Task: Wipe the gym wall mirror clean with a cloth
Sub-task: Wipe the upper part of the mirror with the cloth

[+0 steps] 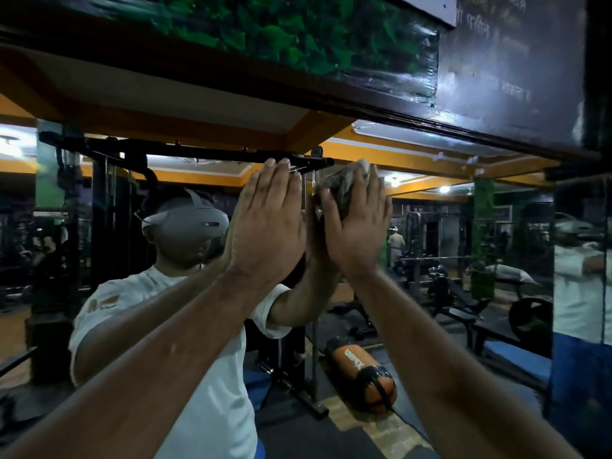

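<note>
The wall mirror fills the view and reflects the gym and a person in a white shirt wearing a headset. My left hand lies flat against the glass high up, fingers straight and together. Just to its right, my right hand presses a crumpled grey cloth against the mirror, fingers spread over it with the thumb at its left side. The cloth bulges out above and left of the fingers. Both arms reach up from the bottom of the view.
A dark frame edge runs along the mirror's top, with a green leaf panel above it. A second mirror panel stands at the right. Reflected in the glass are a cable machine, benches and an orange punching bag lying on the floor.
</note>
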The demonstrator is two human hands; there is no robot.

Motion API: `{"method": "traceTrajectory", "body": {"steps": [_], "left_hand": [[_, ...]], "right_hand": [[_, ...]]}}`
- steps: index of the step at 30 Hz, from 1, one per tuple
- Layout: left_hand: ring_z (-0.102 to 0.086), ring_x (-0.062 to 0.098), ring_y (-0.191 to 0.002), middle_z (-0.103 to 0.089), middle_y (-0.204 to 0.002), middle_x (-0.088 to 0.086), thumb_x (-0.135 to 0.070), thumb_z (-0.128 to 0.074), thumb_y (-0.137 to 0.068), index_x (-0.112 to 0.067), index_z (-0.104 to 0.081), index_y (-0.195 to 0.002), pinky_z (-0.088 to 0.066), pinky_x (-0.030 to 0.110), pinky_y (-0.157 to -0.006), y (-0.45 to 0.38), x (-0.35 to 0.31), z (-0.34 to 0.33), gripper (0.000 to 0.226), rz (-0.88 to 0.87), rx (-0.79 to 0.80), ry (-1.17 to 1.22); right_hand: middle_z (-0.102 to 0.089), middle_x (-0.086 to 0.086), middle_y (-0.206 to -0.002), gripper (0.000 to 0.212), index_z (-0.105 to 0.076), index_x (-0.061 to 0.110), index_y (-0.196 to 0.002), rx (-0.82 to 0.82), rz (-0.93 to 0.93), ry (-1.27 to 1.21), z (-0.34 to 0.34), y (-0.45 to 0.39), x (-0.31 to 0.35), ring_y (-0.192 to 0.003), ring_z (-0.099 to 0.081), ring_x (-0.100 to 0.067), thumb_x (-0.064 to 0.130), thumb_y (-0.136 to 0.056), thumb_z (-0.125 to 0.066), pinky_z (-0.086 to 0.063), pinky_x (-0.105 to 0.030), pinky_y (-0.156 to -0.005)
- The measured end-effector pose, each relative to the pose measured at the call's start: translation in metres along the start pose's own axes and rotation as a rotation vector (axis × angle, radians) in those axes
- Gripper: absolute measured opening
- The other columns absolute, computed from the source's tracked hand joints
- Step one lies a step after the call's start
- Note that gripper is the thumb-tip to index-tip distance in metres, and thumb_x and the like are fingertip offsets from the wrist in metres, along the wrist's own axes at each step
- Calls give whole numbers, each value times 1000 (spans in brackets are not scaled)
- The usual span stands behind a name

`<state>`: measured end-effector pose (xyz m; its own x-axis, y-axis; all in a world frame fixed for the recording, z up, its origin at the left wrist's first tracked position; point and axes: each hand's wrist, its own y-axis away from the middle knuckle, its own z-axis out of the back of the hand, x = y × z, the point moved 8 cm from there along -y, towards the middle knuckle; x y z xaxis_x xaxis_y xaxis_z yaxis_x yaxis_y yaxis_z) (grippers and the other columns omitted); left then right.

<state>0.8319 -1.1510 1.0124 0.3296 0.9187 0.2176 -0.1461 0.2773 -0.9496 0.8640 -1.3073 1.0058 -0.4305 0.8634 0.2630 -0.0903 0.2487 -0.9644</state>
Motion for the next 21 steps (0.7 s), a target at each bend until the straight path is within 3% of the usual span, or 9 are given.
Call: {"method": "traceTrajectory", "body": {"steps": [3,5,8,11,15,17,21], "left_hand": [[-18,32,-154,-27,-162,20,-32,-30,-99,-1,-34,-153,-17,48,-126,-1,-8,-4,62,45,-21,27],[-19,31,-154,-28,-163,19,-32,-28,-98,-1,-34,-153,-18,48,-125,-3,-21,-9,64,36,-13,41],[-22,30,-153,-31,-161,19,-33,-25,-96,-1,-36,-151,-21,49,-124,-11,-48,-22,64,3,-3,67],[-24,30,-152,-32,-161,19,-31,-27,-97,-1,-36,-151,-21,48,-125,-19,-67,-33,62,18,-6,69],[-25,31,-152,-32,-161,20,-26,-40,-98,0,-38,-150,-20,48,-125,-18,-78,-41,59,62,-40,64],[-27,32,-151,-33,-160,21,-24,-42,-97,2,-39,-149,-20,48,-125,-17,-87,-46,59,68,-48,55],[-27,32,-151,-35,-159,21,-27,-37,-97,1,-42,-148,-19,45,-125,-24,-112,-56,59,80,-54,54]], "right_hand": [[-29,-14,-169,79,-39,16,-160,47,321,36,4,24,-9,-159,-22,-31,69,-102,-28,-13,-52,-129],[-31,-17,-168,81,-41,15,-158,71,415,78,8,22,-31,-158,-24,-33,71,-101,-29,-17,-55,-128],[-28,-12,-170,80,-40,18,-160,35,259,69,18,-9,-59,-159,-21,-29,71,-101,-29,-15,-53,-128],[-28,-9,-171,68,-40,21,-160,24,132,-37,18,-22,-69,-160,-18,-26,57,-104,-30,-10,-49,-130],[-34,-12,-168,57,-46,18,-157,97,483,-9,23,9,-90,-159,-22,-25,42,-106,-39,-12,-48,-130],[-34,-13,-167,57,-46,19,-157,121,527,15,33,6,-116,-159,-22,-25,43,-105,-40,-10,-47,-130],[-27,-8,-171,62,-35,24,-162,84,247,51,40,-41,-147,-160,-18,-25,48,-105,-35,-2,-42,-129]]}}
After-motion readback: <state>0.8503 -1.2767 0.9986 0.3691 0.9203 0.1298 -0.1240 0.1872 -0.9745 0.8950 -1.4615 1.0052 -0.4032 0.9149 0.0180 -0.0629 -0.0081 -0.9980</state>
